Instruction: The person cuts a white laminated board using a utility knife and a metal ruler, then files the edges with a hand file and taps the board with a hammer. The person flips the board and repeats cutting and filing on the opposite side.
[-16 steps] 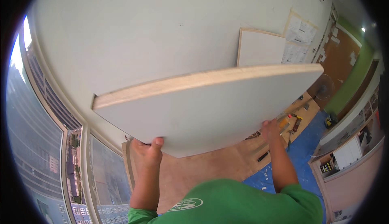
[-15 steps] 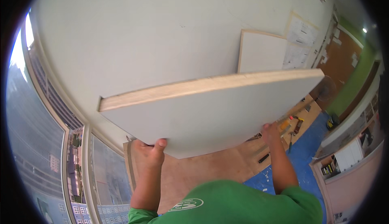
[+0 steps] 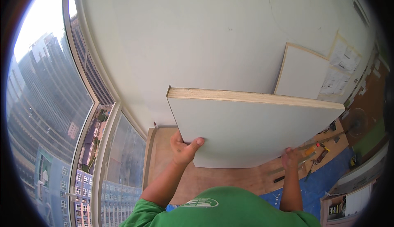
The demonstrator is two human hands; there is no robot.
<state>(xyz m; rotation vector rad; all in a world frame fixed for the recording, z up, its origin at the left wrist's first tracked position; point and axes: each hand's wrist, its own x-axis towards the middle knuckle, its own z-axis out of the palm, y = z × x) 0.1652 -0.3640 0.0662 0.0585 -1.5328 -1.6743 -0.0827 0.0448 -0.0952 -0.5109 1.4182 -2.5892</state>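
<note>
A thick pale grey panel point(image 3: 254, 132) with a bare wood edge along its top is held up between both hands, tilted over the wooden work surface point(image 3: 230, 182). My left hand point(image 3: 185, 148) grips its left side, thumb lying on the face and fingers hidden behind. Low on the right side, my right hand point(image 3: 289, 157) is closed on the panel, its thumb at the face and the other fingers partly hidden. Beyond the right hand lie several hand tools, among them a yellow-handled tool point(image 3: 310, 149) and a hammer point(image 3: 310, 166).
A second wood-edged panel point(image 3: 301, 71) leans against the pale wall point(image 3: 197, 34), near taped paper drawings point(image 3: 344, 58). Tall windows point(image 3: 88, 116) line the left side. Blue sheeting point(image 3: 328, 177) covers the floor at right, beside a low cabinet point(image 3: 349, 204) and a fan point(image 3: 357, 122).
My view has turned left, so the wall and tools sit further right. The panel's top edge now slopes down to the right instead of up. Both hands keep their hold.
</note>
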